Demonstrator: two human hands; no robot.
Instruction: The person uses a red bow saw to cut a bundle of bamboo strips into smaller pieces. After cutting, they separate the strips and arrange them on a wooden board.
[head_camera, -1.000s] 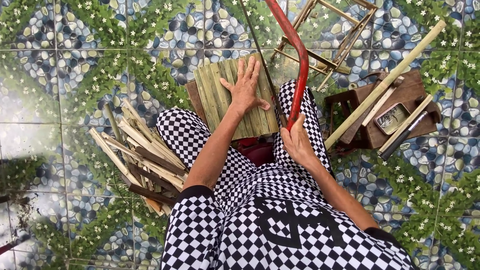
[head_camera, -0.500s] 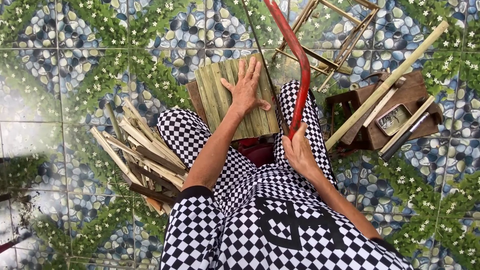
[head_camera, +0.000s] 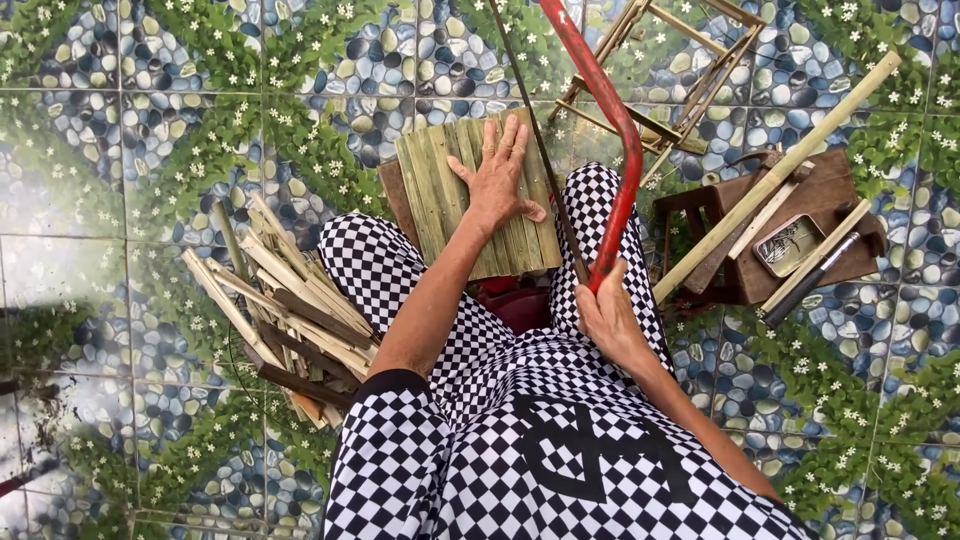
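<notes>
One bamboo-slat panel (head_camera: 478, 195), laid across the knees, was pressed flat by the left hand (head_camera: 497, 180) with fingers spread, while one red-framed hacksaw (head_camera: 608, 130) was gripped by the right hand (head_camera: 608, 318).

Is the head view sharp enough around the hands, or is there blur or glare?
Head view: even daylight, soft shadows, no glare; left hand on the green slatted bamboo panel and right hand gripping the red curved saw frame are sharp; the tiled floor bows slightly toward the edges.
</notes>
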